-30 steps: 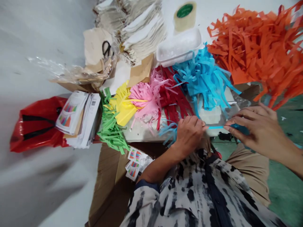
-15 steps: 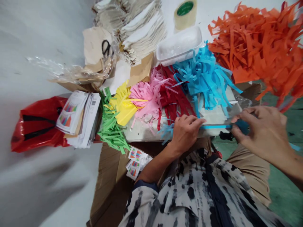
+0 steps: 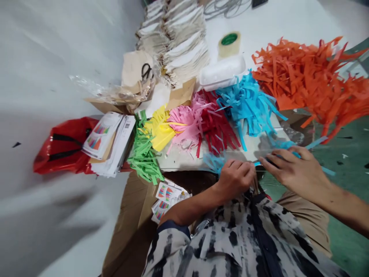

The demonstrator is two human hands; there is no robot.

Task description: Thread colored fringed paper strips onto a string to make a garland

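Note:
A blue paper tassel (image 3: 213, 161) with fringed ends stretches between my two hands at the table's front edge. My left hand (image 3: 235, 176) is closed around its middle, with the left fringe spilling out past the knuckles onto the table. My right hand (image 3: 291, 167) is on the other half, fingers fairly long and thumb hidden beneath. Blue strips poke out beyond and between those fingers. Only a short bit of the narrow blue middle shows between the hands. Just behind lies a pile of blue fringed paper (image 3: 248, 104).
Fringed paper in red (image 3: 217, 125), pink (image 3: 184, 119), yellow (image 3: 161, 132), green (image 3: 145, 157) and orange (image 3: 305, 77) lines the table. Behind are a white foam tray (image 3: 221, 73), a tape roll (image 3: 229, 45) and paper stacks (image 3: 184, 50). Printed sheets (image 3: 112, 142) rest by a red bag (image 3: 67, 146).
My hands have come closer together, the right one moving left and its fingers straightening from a pinch. The left hand has shifted slightly right and towards me. The view has tilted up a little.

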